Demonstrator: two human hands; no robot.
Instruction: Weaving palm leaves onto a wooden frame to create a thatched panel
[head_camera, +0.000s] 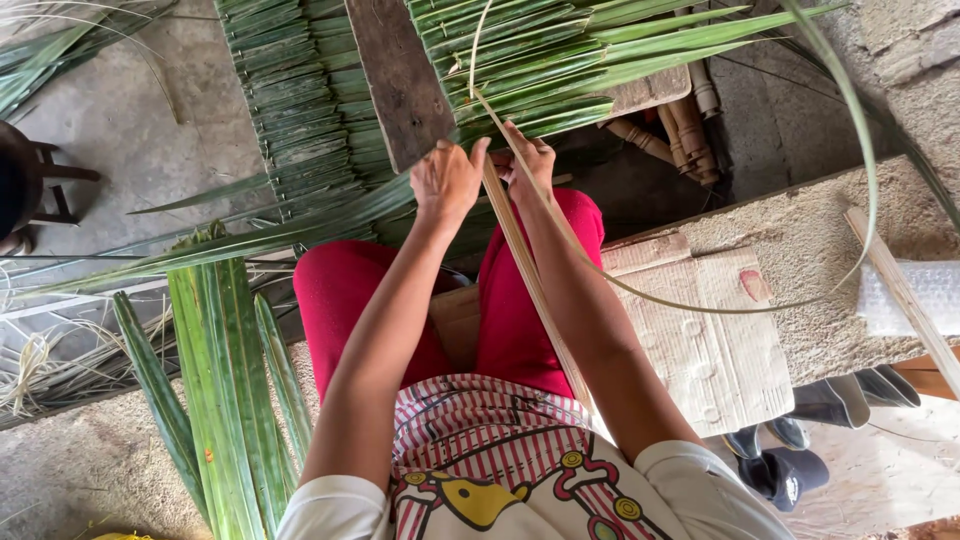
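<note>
Person is sitting, left hand (445, 183) pinching folded palm leaves (540, 70) at 12 o'clock, right hand (530, 160) gripping a thin pale strip (525, 265) running toward 6. The strip looks light, stiff, springy; best held near the hands.

Both my arms reach forward; left hand (447, 183) and right hand (528, 160) close together, fingers curled in a pinch.
</note>
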